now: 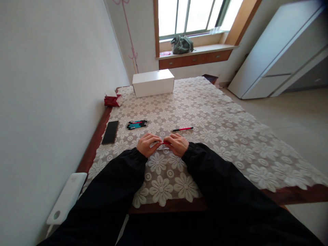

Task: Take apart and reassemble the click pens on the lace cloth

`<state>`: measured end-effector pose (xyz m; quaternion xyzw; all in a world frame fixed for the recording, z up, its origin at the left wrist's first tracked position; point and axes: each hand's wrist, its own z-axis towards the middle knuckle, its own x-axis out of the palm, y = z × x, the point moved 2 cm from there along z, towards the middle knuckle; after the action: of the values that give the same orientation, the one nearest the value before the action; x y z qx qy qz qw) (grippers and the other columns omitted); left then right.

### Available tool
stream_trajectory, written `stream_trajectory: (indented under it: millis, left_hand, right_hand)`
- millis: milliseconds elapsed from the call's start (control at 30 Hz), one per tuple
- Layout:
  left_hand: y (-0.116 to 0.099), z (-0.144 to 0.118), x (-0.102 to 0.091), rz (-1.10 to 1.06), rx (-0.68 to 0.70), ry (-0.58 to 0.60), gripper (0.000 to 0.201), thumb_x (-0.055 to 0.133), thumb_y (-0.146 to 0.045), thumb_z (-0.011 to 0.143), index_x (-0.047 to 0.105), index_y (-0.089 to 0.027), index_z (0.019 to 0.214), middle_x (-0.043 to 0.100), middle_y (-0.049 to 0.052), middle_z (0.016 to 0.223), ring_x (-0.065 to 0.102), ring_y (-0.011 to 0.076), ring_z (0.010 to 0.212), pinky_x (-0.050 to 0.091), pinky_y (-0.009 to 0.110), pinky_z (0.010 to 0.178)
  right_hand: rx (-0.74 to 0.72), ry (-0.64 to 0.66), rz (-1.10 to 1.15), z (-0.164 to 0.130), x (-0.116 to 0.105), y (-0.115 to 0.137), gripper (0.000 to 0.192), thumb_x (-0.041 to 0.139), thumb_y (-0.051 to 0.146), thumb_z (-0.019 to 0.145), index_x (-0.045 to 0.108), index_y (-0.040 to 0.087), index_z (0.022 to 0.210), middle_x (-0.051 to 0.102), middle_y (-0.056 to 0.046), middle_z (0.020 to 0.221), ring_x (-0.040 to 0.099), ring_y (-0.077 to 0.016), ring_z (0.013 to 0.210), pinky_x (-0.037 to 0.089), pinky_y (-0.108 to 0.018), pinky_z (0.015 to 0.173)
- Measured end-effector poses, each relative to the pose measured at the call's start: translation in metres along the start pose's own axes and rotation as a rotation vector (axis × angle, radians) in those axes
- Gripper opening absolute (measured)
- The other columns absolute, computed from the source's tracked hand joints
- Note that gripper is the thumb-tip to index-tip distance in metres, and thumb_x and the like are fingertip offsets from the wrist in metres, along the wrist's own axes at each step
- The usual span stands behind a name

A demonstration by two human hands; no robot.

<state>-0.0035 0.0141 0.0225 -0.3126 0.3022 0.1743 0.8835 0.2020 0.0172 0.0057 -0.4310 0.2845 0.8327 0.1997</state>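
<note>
My left hand (148,144) and my right hand (177,144) meet fingertip to fingertip just above the tablecloth. A small red pen part (166,142) shows between the closed thumb and fingers of my right hand. The left thumb and fingers are pinched together right beside it; what they hold is too small to make out. A thin, pale, rod-like piece (163,149) shows just below the fingertips. Beyond my right hand lies a red and black pen (182,129). Several blue, red and black pens (137,125) lie in a bunch beyond my left hand.
A black phone (110,132) lies at the left table edge, with a red tissue pack (112,100) farther back. At the far end stands a white box (153,85). A white power strip (67,198) is by the wall. The lace tablecloth (217,136) covers the table.
</note>
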Motion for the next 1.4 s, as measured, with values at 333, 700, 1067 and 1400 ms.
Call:
stream_trajectory:
  millis: [333, 700, 1067, 1400]
  left_hand:
    - [0.0004, -0.0013, 0.0004, 0.001, -0.004, 0.017, 0.014, 0.065, -0.035, 0.09, 0.074, -0.024, 0.094, 0.077, 0.006, 0.095, 0.069, 0.0187, 0.09, 0.058, 0.037, 0.086]
    - [0.0015, -0.0017, 0.0023, -0.033, 0.035, 0.027, 0.011, 0.068, -0.034, 0.089, 0.075, -0.026, 0.092, 0.078, 0.003, 0.094, 0.07, 0.0176, 0.089, 0.058, 0.035, 0.086]
    - [0.0049, -0.0027, 0.0038, -0.037, 0.045, 0.058, 0.012, 0.069, -0.036, 0.088, 0.074, -0.025, 0.093, 0.078, 0.003, 0.094, 0.07, 0.0177, 0.089, 0.058, 0.035, 0.086]
    - [0.0016, -0.0007, 0.0007, -0.013, 0.052, 0.014, 0.016, 0.063, -0.027, 0.092, 0.073, -0.025, 0.105, 0.077, 0.004, 0.101, 0.069, 0.0178, 0.093, 0.057, 0.035, 0.088]
  right_hand:
    - [0.022, -0.007, 0.005, -0.0003, -0.0006, 0.0002, 0.023, 0.042, 0.032, 0.102, 0.061, 0.019, 0.104, 0.066, -0.008, 0.089, 0.06, -0.0196, 0.082, 0.041, -0.032, 0.081]
    - [-0.012, 0.005, -0.002, -0.0013, 0.0052, -0.0037, 0.029, 0.042, 0.038, 0.103, 0.065, 0.02, 0.104, 0.067, -0.007, 0.085, 0.061, -0.0182, 0.079, 0.041, -0.031, 0.08]
    - [-0.072, -0.018, 0.019, 0.0, 0.0009, -0.0015, 0.033, 0.039, 0.039, 0.105, 0.067, 0.021, 0.105, 0.07, -0.006, 0.085, 0.061, -0.0177, 0.08, 0.041, -0.032, 0.077]
    - [0.141, -0.139, 0.36, 0.0012, -0.0014, -0.0023, 0.027, 0.046, 0.039, 0.102, 0.065, 0.022, 0.109, 0.072, -0.005, 0.089, 0.065, -0.017, 0.078, 0.048, -0.03, 0.074]
